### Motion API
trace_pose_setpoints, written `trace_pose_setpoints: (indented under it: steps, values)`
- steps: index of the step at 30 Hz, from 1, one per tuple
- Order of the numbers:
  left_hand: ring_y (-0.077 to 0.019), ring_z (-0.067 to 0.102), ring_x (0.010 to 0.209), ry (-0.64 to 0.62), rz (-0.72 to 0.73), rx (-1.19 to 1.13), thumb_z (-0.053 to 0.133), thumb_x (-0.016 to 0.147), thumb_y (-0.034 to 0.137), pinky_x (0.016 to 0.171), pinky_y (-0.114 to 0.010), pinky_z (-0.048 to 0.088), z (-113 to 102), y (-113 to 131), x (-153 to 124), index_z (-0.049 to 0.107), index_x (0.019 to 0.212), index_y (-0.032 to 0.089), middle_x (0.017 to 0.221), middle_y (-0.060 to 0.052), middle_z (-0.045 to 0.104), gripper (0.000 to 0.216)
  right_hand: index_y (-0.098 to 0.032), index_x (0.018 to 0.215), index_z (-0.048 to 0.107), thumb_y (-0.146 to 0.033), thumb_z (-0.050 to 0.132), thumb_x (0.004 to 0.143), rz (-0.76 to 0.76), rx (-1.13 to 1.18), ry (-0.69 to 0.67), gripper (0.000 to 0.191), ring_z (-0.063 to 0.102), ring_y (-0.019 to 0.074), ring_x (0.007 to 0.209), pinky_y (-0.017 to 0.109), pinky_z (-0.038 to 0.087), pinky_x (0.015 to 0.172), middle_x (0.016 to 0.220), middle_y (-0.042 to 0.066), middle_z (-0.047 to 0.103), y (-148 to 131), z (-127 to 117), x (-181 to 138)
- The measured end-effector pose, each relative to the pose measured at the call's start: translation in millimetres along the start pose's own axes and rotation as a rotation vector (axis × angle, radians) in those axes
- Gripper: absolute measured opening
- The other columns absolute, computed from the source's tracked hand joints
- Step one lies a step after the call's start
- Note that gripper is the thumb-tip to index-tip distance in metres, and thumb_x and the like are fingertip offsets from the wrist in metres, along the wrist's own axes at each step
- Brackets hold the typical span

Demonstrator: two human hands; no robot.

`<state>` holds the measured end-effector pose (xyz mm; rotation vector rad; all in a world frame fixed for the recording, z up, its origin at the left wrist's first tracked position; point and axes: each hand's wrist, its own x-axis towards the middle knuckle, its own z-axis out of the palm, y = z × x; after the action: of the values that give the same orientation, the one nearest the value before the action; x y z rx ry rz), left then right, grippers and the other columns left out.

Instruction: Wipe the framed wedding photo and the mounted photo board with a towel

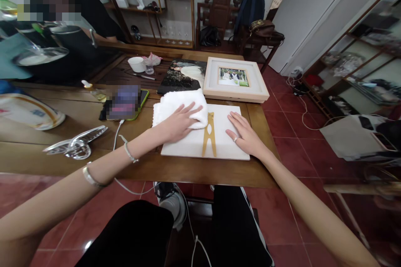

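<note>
My left hand [178,123] lies flat, fingers spread, pressing a folded white cloth [177,106] onto the upper left corner of a white frame back [219,144] that lies face down on the wooden table [194,171]. A gold-coloured easel stand [209,133] runs down the middle of the frame back. My right hand [246,133], with a ring on one finger, rests flat on the right part of the frame back, fingers stretched out. Neither hand grips anything.
Behind the frame back lie a white framed photo [235,79] and a dark photo print [181,76]. A phone [125,102] on a cable, a silver ornament [77,144] and a plate [29,110] lie left. Another person sits far left. Red tiled floor lies to the right.
</note>
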<state>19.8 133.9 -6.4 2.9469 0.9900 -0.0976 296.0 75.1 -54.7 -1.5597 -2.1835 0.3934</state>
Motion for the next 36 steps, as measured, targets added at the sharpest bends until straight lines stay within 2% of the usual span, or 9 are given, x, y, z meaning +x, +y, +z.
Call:
trace_pose_setpoints:
  steps: [7, 10, 14, 18, 22, 25, 28, 32, 36]
  values:
    - [-0.0389, 0.020, 0.143, -0.225, 0.100, -0.045, 0.062, 0.075, 0.005, 0.107, -0.057, 0.036, -21.5, 62.1, -69.8, 0.068, 0.110, 0.022, 0.157, -0.011, 0.026, 0.039, -0.014, 0.145, 0.039, -0.048, 0.041, 0.094, 0.004, -0.010, 0.021, 0.061, 0.024, 0.0257, 0.146, 0.048, 0.023, 0.119, 0.155, 0.013, 0.033, -1.6, 2.6, 0.1]
    - [-0.0353, 0.023, 0.143, -0.255, 0.143, -0.095, 0.068, 0.069, 0.006, 0.108, -0.049, 0.038, -22.7, 70.0, -86.5, 0.068, 0.105, 0.022, 0.157, -0.010, 0.025, 0.039, -0.014, 0.145, 0.039, -0.047, 0.043, 0.094, -0.005, -0.009, 0.029, 0.061, 0.025, 0.0259, 0.145, 0.049, 0.024, 0.119, 0.154, 0.013, 0.034, -1.2, 2.9, 0.5]
    - [-0.0282, 0.022, 0.145, -0.188, 0.090, -0.077, 0.052, 0.079, 0.001, 0.110, -0.047, 0.036, -17.5, 47.1, -61.9, 0.060, 0.122, 0.026, 0.156, -0.007, 0.029, 0.051, -0.012, 0.144, 0.040, -0.047, 0.044, 0.093, -0.017, -0.011, 0.019, 0.062, 0.025, 0.0266, 0.145, 0.049, 0.024, 0.119, 0.154, 0.014, 0.034, 0.1, 1.7, 0.8]
    - [-0.0329, 0.009, 0.147, -0.143, 0.022, -0.086, 0.046, 0.076, 0.001, 0.112, -0.058, 0.027, -11.2, 3.9, -11.2, 0.058, 0.124, 0.018, 0.159, -0.010, 0.017, 0.053, -0.010, 0.144, 0.040, -0.047, 0.044, 0.093, -0.011, -0.005, 0.019, 0.063, 0.025, 0.0267, 0.146, 0.048, 0.023, 0.119, 0.154, 0.015, 0.033, -0.2, 0.4, 0.3]
    - [-0.0283, 0.004, 0.147, -0.068, -0.011, -0.179, 0.038, 0.077, 0.001, 0.116, -0.055, 0.016, -10.7, -19.6, 17.1, 0.057, 0.123, 0.012, 0.158, -0.012, 0.020, 0.051, -0.014, 0.144, 0.041, -0.047, 0.046, 0.092, 0.000, 0.016, 0.028, 0.061, 0.025, 0.0264, 0.145, 0.050, 0.024, 0.119, 0.154, 0.013, 0.035, -0.9, 0.2, -0.3]
    - [-0.0288, 0.005, 0.147, -0.121, -0.044, -0.180, 0.035, 0.077, -0.001, 0.116, -0.054, 0.019, -16.7, -6.5, 11.2, 0.055, 0.125, 0.010, 0.158, -0.013, 0.019, 0.054, -0.015, 0.143, 0.043, -0.046, 0.048, 0.091, 0.012, 0.030, 0.052, 0.060, 0.028, 0.0266, 0.145, 0.051, 0.026, 0.118, 0.153, 0.013, 0.037, -2.2, 0.5, -0.4]
    - [-0.0318, 0.009, 0.146, -0.221, -0.031, -0.122, 0.038, 0.077, -0.001, 0.112, -0.054, 0.028, -23.2, 26.1, -15.5, 0.057, 0.126, 0.014, 0.158, -0.012, 0.021, 0.055, -0.015, 0.140, 0.048, -0.044, 0.052, 0.090, 0.026, 0.042, 0.102, 0.058, 0.033, 0.0264, 0.142, 0.050, 0.028, 0.118, 0.150, 0.013, 0.042, -4.8, 1.3, -0.9]
    - [-0.0327, 0.015, 0.146, -0.238, 0.098, -0.050, 0.045, 0.080, 0.003, 0.113, -0.050, 0.029, -30.0, 66.9, -56.9, 0.069, 0.108, 0.016, 0.144, -0.012, 0.048, 0.039, -0.014, 0.132, 0.056, -0.040, 0.056, 0.088, 0.020, 0.036, 0.181, 0.051, 0.043, 0.0260, 0.137, 0.048, 0.033, 0.116, 0.142, 0.013, 0.052, -7.7, 3.5, -2.3]
    - [-0.0286, 0.047, 0.130, -0.214, 0.025, -0.097, 0.041, 0.083, 0.005, 0.101, -0.040, 0.043, -38.7, 65.5, -53.2, 0.066, 0.112, 0.017, 0.124, -0.012, 0.064, 0.040, -0.012, 0.128, 0.060, -0.039, 0.056, 0.088, -0.011, 0.012, 0.220, 0.048, 0.047, 0.0263, 0.134, 0.047, 0.036, 0.114, 0.137, 0.014, 0.057, -7.7, 5.3, -3.2]
